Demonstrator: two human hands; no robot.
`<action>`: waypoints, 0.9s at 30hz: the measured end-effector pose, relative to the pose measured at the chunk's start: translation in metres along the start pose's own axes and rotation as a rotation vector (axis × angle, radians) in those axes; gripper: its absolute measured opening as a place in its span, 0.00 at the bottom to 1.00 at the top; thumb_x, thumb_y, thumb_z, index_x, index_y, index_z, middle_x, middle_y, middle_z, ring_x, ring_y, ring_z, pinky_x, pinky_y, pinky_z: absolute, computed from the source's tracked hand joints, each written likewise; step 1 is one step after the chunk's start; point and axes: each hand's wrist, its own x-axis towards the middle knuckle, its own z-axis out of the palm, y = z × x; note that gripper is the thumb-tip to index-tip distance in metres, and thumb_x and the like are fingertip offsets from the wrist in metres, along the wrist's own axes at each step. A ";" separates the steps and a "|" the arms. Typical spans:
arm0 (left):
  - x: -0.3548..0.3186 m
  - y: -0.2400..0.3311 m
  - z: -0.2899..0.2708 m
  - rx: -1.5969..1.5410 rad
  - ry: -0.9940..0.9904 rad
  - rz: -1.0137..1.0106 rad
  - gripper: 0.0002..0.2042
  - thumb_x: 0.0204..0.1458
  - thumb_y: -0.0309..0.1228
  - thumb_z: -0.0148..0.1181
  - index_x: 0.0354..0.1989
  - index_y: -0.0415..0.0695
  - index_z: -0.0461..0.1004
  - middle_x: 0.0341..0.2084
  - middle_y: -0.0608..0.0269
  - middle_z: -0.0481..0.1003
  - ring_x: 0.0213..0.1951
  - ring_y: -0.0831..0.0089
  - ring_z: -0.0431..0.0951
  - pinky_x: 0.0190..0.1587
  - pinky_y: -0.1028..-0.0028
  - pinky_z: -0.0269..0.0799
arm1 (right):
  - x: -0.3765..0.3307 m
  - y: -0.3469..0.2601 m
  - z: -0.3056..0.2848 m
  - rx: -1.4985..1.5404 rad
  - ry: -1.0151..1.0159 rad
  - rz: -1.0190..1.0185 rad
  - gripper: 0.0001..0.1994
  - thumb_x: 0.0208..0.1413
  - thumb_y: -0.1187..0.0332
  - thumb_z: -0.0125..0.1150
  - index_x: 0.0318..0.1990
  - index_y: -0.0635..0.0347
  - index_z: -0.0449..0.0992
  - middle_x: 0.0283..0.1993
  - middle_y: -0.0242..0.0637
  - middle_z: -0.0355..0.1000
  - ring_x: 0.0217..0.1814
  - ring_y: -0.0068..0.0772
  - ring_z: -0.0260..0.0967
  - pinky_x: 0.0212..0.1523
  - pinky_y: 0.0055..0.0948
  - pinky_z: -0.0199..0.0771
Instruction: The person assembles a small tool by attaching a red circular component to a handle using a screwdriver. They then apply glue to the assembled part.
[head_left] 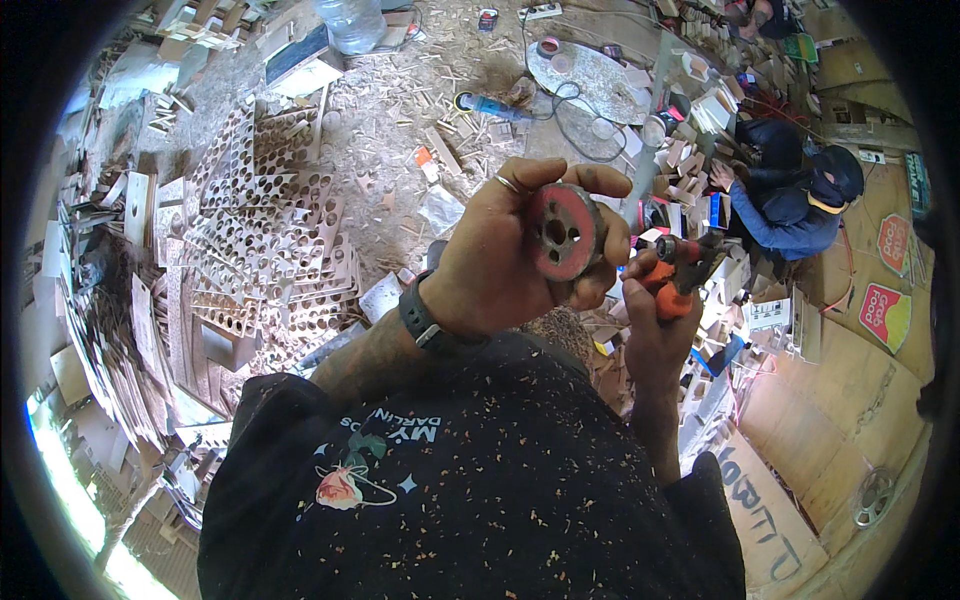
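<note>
My left hand (pixel 480 250) is raised in front of my chest, its fingers wrapped round a hole saw (pixel 573 262). The saw's round red face has a centre hole and smaller holes, and it is turned toward me. Close on its right, my right hand (pixel 658 350) grips orange-handled pliers (pixel 674 302). Their dark jaws point up and to the right. A dark, short cylindrical piece (pixel 680 249) shows beside the jaws; I cannot tell whether the pliers clamp it. The pliers and the hole saw appear apart.
Wooden sheets full of round holes (pixel 260 190) are stacked on the left. A blue angle grinder (pixel 490 106) lies ahead on the chip-strewn floor, near a pale oval board (pixel 590 85). At the right, a co-worker (pixel 790 205) sits among wood offcuts (pixel 715 110).
</note>
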 end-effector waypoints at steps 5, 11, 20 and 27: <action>0.004 -0.002 -0.003 -0.063 -0.110 -0.013 0.23 0.64 0.47 0.37 0.53 0.42 0.69 0.32 0.48 0.79 0.25 0.57 0.76 0.31 0.63 0.71 | -0.001 -0.002 0.000 -0.057 0.043 -0.049 0.15 0.54 0.77 0.59 0.51 0.65 0.71 0.38 0.33 0.72 0.35 0.19 0.69 0.35 0.20 0.72; 0.007 -0.002 -0.005 -0.077 -0.147 0.001 0.23 0.64 0.47 0.38 0.49 0.42 0.72 0.35 0.46 0.78 0.29 0.56 0.78 0.32 0.63 0.76 | -0.001 0.000 -0.001 -0.094 0.054 -0.109 0.16 0.53 0.76 0.60 0.50 0.65 0.72 0.38 0.35 0.73 0.37 0.22 0.70 0.38 0.23 0.72; 0.009 -0.003 -0.002 0.295 0.305 0.114 0.17 0.63 0.41 0.42 0.49 0.41 0.70 0.35 0.52 0.78 0.30 0.61 0.79 0.38 0.62 0.76 | 0.000 0.002 0.000 -0.013 0.050 -0.083 0.16 0.54 0.76 0.60 0.51 0.65 0.71 0.41 0.35 0.73 0.41 0.22 0.69 0.43 0.24 0.71; -0.008 0.014 -0.065 1.171 0.551 0.158 0.12 0.59 0.27 0.54 0.47 0.34 0.69 0.34 0.57 0.77 0.34 0.72 0.78 0.38 0.71 0.78 | 0.002 0.009 -0.010 0.006 0.113 -0.045 0.16 0.53 0.75 0.60 0.49 0.65 0.72 0.38 0.32 0.71 0.41 0.21 0.67 0.44 0.23 0.70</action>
